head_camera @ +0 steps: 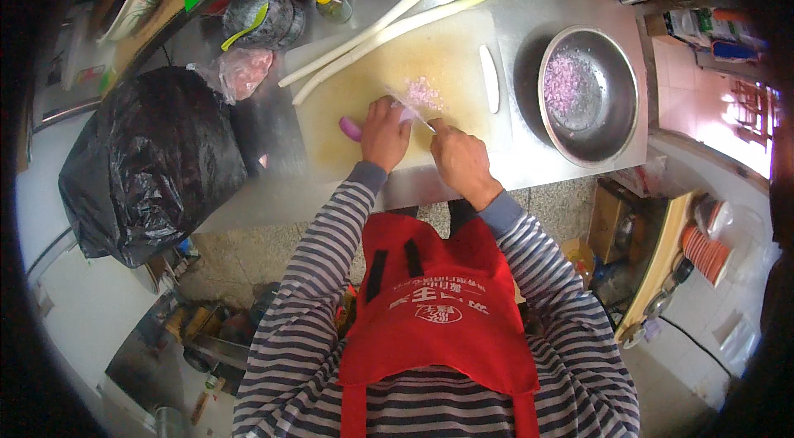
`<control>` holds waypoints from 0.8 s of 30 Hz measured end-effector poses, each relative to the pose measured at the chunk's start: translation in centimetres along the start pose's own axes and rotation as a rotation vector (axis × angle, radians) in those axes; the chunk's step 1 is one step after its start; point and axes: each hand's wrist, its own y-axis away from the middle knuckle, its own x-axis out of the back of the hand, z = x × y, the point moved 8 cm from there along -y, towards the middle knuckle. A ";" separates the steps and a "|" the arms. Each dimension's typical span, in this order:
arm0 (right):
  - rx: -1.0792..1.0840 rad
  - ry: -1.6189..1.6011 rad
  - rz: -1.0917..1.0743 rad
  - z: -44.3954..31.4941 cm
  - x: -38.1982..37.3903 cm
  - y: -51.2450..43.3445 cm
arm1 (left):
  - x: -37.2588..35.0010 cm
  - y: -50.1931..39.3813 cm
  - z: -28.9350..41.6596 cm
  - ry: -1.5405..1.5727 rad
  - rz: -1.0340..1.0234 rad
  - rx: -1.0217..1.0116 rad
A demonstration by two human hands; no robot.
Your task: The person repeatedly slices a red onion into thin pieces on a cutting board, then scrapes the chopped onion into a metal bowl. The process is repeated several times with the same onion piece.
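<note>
My right hand (461,156) grips a kitchen knife (423,120), its blade angled across the cutting board (462,59). My left hand (386,133) presses a piece of purple onion (406,115) against the board, close beside the blade. Another onion piece (350,128) lies just left of that hand. Beyond the blade is a small heap of diced onion (425,94). Two long scallions (388,31) rest across the board's far left part, their green ends past its edge. On the right, a steel bowl (589,149) contains more diced onion (563,85).
A black plastic bag (155,159) bulks at the counter's left. Behind it are bagged pinkish meat (245,73), a dark stone-like pot (254,19) and yellow-capped bottles (335,7). An overhead shelf edge crosses the upper left. A wooden-edged cabinet (654,264) stands at right, below counter level.
</note>
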 end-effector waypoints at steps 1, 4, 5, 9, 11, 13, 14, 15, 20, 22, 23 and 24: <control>-0.002 0.013 -0.015 0.0 -0.1 0.0 | 0.1 0.0 0.1 0.002 0.019 -0.005; 0.005 0.017 -0.022 -0.2 -0.3 -0.3 | 0.2 0.0 0.2 0.022 0.024 0.002; -0.018 0.009 -0.027 -0.1 -0.4 -0.3 | 0.2 0.1 0.2 0.033 0.014 0.003; -0.035 -0.009 -0.026 -0.1 -0.4 -0.2 | 0.4 0.3 0.3 0.011 0.040 -0.015; -0.030 -0.020 -0.035 -0.2 -0.4 -0.1 | 0.5 0.5 0.3 -0.014 0.059 -0.030; -0.040 -0.019 -0.037 -0.1 -0.4 0.0 | 0.2 0.6 0.1 -0.019 0.041 -0.017; -0.050 -0.013 -0.033 0.0 -0.5 -0.1 | 0.0 0.6 -0.1 -0.014 0.022 -0.006; -0.064 -0.016 -0.017 0.1 -0.4 -0.2 | -0.1 0.6 -0.1 -0.004 0.019 -0.003; -0.037 -0.013 -0.018 0.1 -1.1 -0.1 | 0.1 0.8 0.0 -0.050 0.070 0.014; -0.034 -0.021 -0.020 0.3 -1.1 -0.3 | 0.0 0.7 0.1 -0.056 0.060 0.014; -0.029 -0.031 -0.025 0.3 -1.1 -0.4 | -0.1 0.8 0.1 -0.049 0.034 0.016; -0.044 -0.038 -0.039 0.5 -1.2 -0.4 | 0.0 0.8 0.1 -0.038 0.031 0.011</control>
